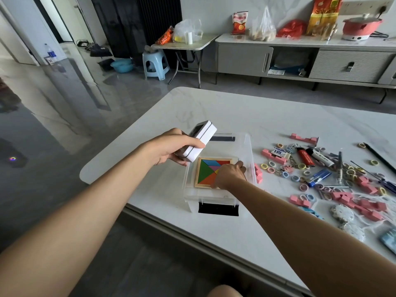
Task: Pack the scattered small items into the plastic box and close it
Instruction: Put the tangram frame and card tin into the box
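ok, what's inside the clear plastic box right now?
A wooden-framed tangram puzzle lies flat in the clear plastic box. The right hand covers the puzzle's near right corner; nothing else shows inside. The left hand holds a white case above the box.

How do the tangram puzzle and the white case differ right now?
The tangram puzzle lies flat inside the clear plastic box, under the right hand; the white case is held tilted above it in the left hand. The puzzle is multicoloured, the case plain white. Both are flat and rectangular.

Clear, glossy plastic box with black latches. Puzzle inside: pale wood frame, matt painted pieces. Smooth white marbled table, slight sheen. At 3 o'clock, matt pink blocks.
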`<state>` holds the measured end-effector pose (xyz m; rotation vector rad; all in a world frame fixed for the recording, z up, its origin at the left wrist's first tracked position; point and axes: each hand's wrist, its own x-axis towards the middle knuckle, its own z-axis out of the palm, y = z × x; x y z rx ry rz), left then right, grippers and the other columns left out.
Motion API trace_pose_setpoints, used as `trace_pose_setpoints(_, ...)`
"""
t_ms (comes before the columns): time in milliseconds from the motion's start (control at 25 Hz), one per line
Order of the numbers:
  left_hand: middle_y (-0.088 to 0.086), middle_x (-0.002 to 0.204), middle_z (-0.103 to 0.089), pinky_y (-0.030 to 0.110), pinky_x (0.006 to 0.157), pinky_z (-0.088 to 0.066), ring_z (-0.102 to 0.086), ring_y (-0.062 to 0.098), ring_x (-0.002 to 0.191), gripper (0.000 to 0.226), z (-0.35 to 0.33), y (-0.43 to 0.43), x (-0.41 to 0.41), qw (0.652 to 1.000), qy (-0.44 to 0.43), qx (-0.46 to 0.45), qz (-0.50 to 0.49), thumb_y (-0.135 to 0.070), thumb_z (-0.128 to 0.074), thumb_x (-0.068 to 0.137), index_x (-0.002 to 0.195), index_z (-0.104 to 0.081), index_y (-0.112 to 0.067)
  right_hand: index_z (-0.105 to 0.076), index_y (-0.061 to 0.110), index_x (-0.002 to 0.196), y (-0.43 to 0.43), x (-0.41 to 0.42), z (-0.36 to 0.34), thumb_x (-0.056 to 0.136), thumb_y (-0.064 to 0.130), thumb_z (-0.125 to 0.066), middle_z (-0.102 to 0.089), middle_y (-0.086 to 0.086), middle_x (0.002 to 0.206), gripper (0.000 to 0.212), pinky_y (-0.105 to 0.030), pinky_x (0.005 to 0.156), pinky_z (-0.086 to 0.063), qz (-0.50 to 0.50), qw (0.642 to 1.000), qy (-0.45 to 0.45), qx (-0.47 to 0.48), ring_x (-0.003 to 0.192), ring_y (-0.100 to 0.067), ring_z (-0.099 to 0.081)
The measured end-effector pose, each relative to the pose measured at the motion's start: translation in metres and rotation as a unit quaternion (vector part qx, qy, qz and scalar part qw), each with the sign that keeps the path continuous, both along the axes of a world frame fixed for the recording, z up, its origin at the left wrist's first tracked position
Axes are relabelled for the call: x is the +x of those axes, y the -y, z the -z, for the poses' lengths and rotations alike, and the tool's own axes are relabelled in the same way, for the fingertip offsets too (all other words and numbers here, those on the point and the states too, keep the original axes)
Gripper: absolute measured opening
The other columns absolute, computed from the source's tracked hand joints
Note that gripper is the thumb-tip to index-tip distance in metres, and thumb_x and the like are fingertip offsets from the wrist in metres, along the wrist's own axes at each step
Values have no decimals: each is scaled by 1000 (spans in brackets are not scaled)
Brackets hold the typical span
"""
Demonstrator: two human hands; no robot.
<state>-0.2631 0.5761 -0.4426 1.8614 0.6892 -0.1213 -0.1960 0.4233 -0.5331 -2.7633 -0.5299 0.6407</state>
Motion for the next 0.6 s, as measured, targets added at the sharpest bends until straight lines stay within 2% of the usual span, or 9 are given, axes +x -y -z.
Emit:
trace_pose_setpoints(200, 12, 99, -71, 41, 74, -62, -71, 22, 82, 54, -3, 7, -1, 999, -1, 41, -2, -29, -83, 66, 111, -62, -8, -43, 3, 134, 5, -3, -6, 84, 30, -66, -35, -19, 130, 61, -30, 98, -34, -8, 1000, -9, 6, 118, -30, -33)
trace_pose_setpoints(280, 4, 99, -70, 38, 74, -60, -68, 20, 89, 51, -6, 10, -3, 993, 26, 117, -2, -30, -85, 61, 105, -63, -16, -47, 4, 130, 9, -4, -22, 85, 31, -65, -42, -20, 130, 56, -33, 96, -35, -37, 999, -4, 23, 116, -30, -37)
trace_pose_setpoints(360, -4, 105, -66, 33, 72, -56, -63, 18, 96, 59, -11, 12, -3, 973, 54, 222, 19, -33, -87, 54, 108, -63, -24, -49, 6, 124, 22, 4, -48, 80, 25, -73, -48, -18, 128, 54, -28, 80, -42, -45, 993, -39, 102, 99, -23, -48)
trace_pose_setpoints(400, -6, 110, -64, 30, 72, -52, -60, 17, 100, 65, -14, 14, -3, 958, 60, 276, 45, -33, -88, 53, 113, -62, -27, -47, 8, 127, 31, 10, -64, 76, 23, -78, -49, -16, 127, 61, -26, 73, -44, -56, 985, -43, 158, 92, -20, -51)
trace_pose_setpoints(440, -7, 114, -61, 28, 76, -48, -57, 17, 104, 71, -17, 17, -1, 944, 64, 315, 75, -32, -89, 53, 119, -60, -29, -41, 11, 134, 40, 16, -82, 72, 23, -82, -47, -14, 130, 75, -25, 74, -46, -82, 976, -15, 199, 94, -20, -54)
trace_pose_setpoints(520, -6, 119, -59, 27, 81, -45, -55, 16, 108, 79, -22, 28, 3, 929, 75, 337, 134, -30, -89, 55, 127, -58, -24, -29, 16, 147, 54, 27, -106, 67, 29, -86, -41, -10, 141, 99, -28, 91, -41, -176, 960, 100, 192, 117, -25, -49)
trace_pose_setpoints(600, -6, 116, -61, 22, 78, -45, -56, 14, 105, 76, -23, 40, 5, 926, 84, 328, 167, -29, -89, 56, 126, -58, -21, -34, 17, 145, 57, 30, -116, 67, 36, -84, -45, -7, 137, 94, -31, 95, -42, -265, 939, 172, 138, 116, -24, -50)
